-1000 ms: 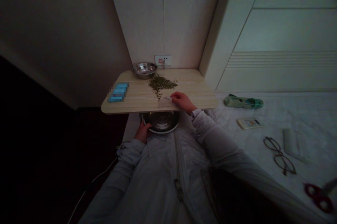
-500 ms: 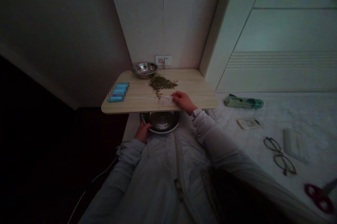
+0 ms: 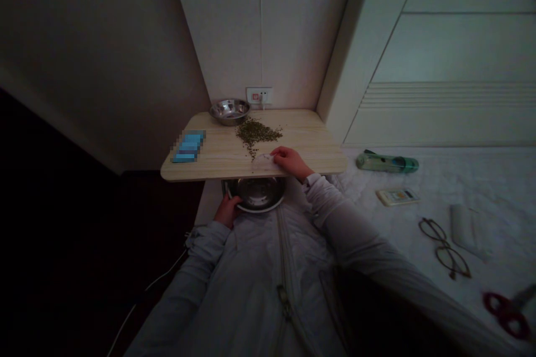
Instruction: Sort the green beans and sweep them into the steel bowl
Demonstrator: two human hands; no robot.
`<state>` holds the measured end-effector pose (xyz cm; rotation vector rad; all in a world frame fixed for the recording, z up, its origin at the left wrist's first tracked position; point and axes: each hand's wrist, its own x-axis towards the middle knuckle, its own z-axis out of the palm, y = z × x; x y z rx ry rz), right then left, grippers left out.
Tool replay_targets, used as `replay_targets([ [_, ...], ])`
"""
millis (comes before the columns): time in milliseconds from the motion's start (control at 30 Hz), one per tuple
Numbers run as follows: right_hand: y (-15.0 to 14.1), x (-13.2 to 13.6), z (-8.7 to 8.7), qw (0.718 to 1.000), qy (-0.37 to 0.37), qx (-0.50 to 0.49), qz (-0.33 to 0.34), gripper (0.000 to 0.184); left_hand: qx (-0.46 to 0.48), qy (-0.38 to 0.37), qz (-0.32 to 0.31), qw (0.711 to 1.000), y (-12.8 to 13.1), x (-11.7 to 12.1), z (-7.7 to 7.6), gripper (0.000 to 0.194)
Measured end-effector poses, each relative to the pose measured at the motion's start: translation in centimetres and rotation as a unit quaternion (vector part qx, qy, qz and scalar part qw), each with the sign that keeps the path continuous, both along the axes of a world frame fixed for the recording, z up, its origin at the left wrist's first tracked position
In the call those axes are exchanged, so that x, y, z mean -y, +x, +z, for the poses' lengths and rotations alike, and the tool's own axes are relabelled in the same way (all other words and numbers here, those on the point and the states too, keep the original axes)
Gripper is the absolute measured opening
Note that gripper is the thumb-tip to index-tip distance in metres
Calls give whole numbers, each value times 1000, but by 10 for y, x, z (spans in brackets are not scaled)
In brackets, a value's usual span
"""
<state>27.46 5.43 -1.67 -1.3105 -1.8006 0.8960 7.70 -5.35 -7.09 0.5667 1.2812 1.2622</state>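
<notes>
My left hand (image 3: 228,210) grips the rim of a metal bowl (image 3: 260,195), held just under the front edge of the wooden table (image 3: 205,167). A few small bits lie in that bowl. My right hand (image 3: 291,161) pinches a thin, whitish, see-through piece (image 3: 263,162), perhaps a card or plastic sheet, low over the tabletop near its front edge. Just beyond the piece spreads a pile of small green-brown grains (image 3: 255,132), narrowing to a trail toward me. Behind the pile at the left stands a second metal bowl (image 3: 230,112).
A blurred-out blue object (image 3: 188,147) lies on the table's left. Behind is a wall socket (image 3: 259,95) with a plug. On the white bed to the right lie a green bottle (image 3: 387,162), a phone (image 3: 397,196), glasses (image 3: 444,248), a pale case (image 3: 463,225) and red-handled scissors (image 3: 506,314).
My right hand shifts very slightly, and the thin piece in it changes its tilt. The left hand and its bowl stay put, and the pile looks the same.
</notes>
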Motion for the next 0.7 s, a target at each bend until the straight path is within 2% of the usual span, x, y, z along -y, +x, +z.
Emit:
replay_targets([
  [267,0,-1,-1,1000,14,9,0,24,25,14,-7,1000,1,-1,1,51],
  [467,0,1,2,1000,14,10,-3,23,22,1,0,1000,2,0,5,50],
  [700,-1,1,1,1000,6,6,-2,24,13,5,-5,1000,2,0,2,45],
])
